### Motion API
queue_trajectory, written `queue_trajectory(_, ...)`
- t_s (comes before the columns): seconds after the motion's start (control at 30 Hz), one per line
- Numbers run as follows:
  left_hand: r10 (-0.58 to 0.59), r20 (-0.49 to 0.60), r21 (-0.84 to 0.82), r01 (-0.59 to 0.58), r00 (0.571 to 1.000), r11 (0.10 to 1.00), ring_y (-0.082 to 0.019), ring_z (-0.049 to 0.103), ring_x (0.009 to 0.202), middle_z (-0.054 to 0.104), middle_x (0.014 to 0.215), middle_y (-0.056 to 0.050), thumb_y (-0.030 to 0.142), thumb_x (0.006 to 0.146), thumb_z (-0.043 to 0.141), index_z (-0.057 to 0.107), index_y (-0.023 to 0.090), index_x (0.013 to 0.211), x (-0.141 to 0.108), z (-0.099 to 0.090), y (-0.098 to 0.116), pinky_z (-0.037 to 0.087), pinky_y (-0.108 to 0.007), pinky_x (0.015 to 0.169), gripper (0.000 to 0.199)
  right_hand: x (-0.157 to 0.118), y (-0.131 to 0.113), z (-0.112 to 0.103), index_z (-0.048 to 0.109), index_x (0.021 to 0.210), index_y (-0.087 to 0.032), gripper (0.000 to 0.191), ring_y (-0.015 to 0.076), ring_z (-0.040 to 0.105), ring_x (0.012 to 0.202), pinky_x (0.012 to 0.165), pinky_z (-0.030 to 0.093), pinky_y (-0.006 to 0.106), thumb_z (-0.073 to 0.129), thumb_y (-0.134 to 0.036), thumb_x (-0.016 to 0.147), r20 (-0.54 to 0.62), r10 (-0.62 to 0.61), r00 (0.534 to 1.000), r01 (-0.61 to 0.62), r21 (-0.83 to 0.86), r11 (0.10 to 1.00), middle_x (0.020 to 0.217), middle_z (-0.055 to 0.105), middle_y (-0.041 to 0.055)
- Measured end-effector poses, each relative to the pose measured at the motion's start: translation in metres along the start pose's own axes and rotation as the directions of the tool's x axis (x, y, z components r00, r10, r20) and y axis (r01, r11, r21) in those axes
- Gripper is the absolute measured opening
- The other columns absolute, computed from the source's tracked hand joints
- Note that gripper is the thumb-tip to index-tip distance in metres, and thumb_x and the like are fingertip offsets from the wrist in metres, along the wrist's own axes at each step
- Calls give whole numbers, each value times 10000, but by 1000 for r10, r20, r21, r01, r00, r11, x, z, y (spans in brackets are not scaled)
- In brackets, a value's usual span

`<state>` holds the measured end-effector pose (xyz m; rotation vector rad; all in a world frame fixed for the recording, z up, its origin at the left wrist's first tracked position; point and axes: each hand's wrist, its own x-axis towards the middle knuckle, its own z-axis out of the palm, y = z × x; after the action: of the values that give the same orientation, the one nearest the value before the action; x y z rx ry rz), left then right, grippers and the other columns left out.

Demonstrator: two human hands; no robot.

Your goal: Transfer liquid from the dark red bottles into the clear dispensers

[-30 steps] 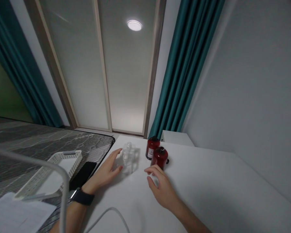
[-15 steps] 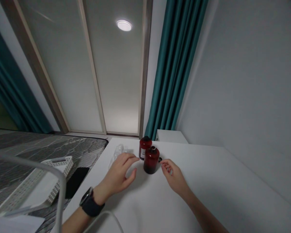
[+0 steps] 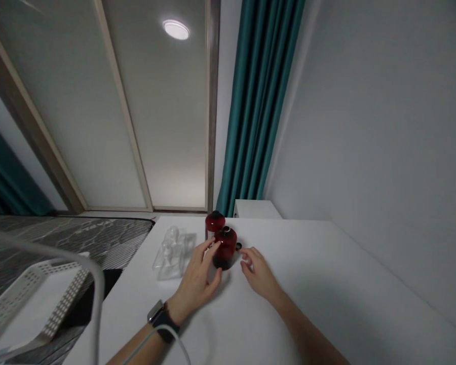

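An uncapped dark red bottle [image 3: 225, 248] stands upright on the white table, its open neck showing. A second red bottle [image 3: 215, 223] with a black top stands just behind it to the left. My left hand [image 3: 202, 276], wearing a dark watch, reaches along the near bottle's left side. Its fingers are spread and the fingertips overlap the bottle; whether they touch it I cannot tell. On the right my right hand [image 3: 260, 274] has loosely bent fingers, with nothing seen in them. Its index fingertip lies close to a small black cap [image 3: 238, 246] beside the bottle.
Clear plastic packaging [image 3: 171, 257] lies on the white table [image 3: 319, 284], left of the bottles. A white perforated basket [image 3: 30, 304] sits lower left, off the table. A pale cable [image 3: 98, 304] crosses the left foreground. A white cabinet [image 3: 256, 209] stands beyond the table.
My left hand has come closer to the near bottle, its fingertips now overlapping it. My right hand stays beside the bottle near the cap. The view has shifted right, showing more of the packaging.
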<state>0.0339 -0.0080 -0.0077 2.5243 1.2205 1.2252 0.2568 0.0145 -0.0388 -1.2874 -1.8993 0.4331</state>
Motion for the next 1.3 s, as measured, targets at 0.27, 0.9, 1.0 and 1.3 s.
queue_trajectory(0.27, -13, -27, -40, 12, 1000, 999, -318, 417, 1367, 391, 1473, -144, 148, 900, 517, 290, 261, 1503, -3, 3, -8, 401, -530, 1127, 654, 44, 7, 0, 643, 1176, -203, 347, 272, 573, 1031, 924, 427, 398, 601, -117, 842, 47, 62, 997, -49, -240, 970, 1062, 636, 104)
queue_trajectory(0.9, -66, -3, -123, 65, 998, 990, -309, 410, 1388, 408, 1481, -149, 153, 907, 498, 317, 238, 1487, -3, -1, -7, 370, -542, 1159, 613, 38, -7, -12, 632, 1062, -201, 346, 236, 661, 1069, 937, 494, 383, 427, -472, 997, -84, 136, 987, -93, 387, 917, 1134, 734, 106)
queue_trajectory(1.0, -58, 3, -138, 58, 998, 989, -290, 411, 1389, 411, 1486, -143, 152, 908, 493, 340, 232, 1480, -3, -3, -6, 372, -519, 1164, 597, 36, -19, -16, 628, 1045, -219, 390, 243, 622, 1208, 1030, 456, 411, 445, -558, 981, -73, 107, 992, -55, 510, 858, 1270, 703, 106)
queue_trajectory(1.3, -104, -25, -125, 100, 994, 987, -320, 476, 1332, 504, 1436, -141, 218, 884, 572, 409, 233, 1443, 4, -14, -7, 395, -564, 1122, 582, 30, -35, -25, 674, 984, -218, 471, 270, 693, 1056, 987, 493, 449, 536, -660, 901, -42, 74, 996, -33, 616, 787, 1076, 772, 119)
